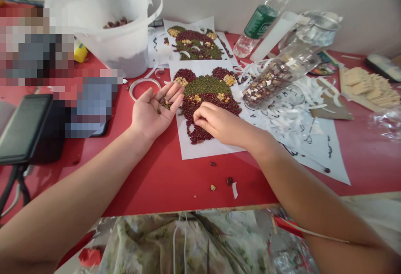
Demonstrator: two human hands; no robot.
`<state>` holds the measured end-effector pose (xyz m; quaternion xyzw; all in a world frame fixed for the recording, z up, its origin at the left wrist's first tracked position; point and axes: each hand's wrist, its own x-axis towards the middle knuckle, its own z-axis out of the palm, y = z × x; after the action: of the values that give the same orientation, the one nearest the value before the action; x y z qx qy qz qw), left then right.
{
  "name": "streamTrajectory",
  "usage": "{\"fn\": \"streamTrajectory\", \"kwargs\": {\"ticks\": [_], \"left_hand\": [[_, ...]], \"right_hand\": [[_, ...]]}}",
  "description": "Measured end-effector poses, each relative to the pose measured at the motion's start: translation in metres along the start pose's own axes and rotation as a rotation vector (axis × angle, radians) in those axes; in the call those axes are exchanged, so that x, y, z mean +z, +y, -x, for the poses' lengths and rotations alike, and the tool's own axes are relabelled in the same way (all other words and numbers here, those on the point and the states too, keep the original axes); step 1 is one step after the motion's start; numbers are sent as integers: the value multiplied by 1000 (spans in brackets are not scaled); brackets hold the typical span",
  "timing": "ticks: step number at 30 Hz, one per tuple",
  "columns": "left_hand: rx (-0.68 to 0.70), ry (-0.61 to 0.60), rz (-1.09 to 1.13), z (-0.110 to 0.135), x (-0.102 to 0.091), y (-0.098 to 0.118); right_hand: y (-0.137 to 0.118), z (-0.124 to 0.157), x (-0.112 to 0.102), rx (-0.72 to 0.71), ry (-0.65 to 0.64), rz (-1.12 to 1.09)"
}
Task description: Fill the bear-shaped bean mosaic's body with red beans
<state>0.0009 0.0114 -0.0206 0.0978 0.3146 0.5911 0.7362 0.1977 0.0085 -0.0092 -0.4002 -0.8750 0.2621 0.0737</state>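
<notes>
My left hand (156, 109) is palm up and cupped, its fingers loosely apart, with a small heap of mung beans (164, 102) lying in it. It is beside the left edge of a white paper sheet (191, 150). A bean picture (208, 86) of an animal-like head covers that sheet, made of green mung beans, dark red beans and yellow corn kernels. Over its lower part, my right hand (216, 121) is closed in a pinch, thumb against fingers. Whatever is between those fingertips is hidden.
A white bucket (103, 36) stands back left. Behind is a second bean picture (196, 42). A bottle of beans (269, 82) leans over paper shreds (300, 102) at right, near a green-labelled bottle (260, 21) and wooden sticks (369, 86). A tape ring (134, 84) lies left.
</notes>
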Motion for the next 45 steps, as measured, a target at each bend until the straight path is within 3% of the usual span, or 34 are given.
{"fn": "streamTrajectory", "kwargs": {"ticks": [4,10,15,30,37,45], "left_hand": [[13,7,-33,0,0,-1],[4,12,-54,0,1,-1],[2,21,-56,1,2,-1],[-2,16,-37,-1,1,0],[2,26,-30,-2,0,0],[-3,21,-34,-1,1,-1]], "right_hand": [[-8,1,5,20,-57,153],[-17,-2,2,-99,-106,453],[-22,-8,-1,-144,-151,536],[-48,-29,-8,-2,-269,500],[-44,-31,-10,39,-286,409],[-15,-7,-7,26,-97,64]]}}
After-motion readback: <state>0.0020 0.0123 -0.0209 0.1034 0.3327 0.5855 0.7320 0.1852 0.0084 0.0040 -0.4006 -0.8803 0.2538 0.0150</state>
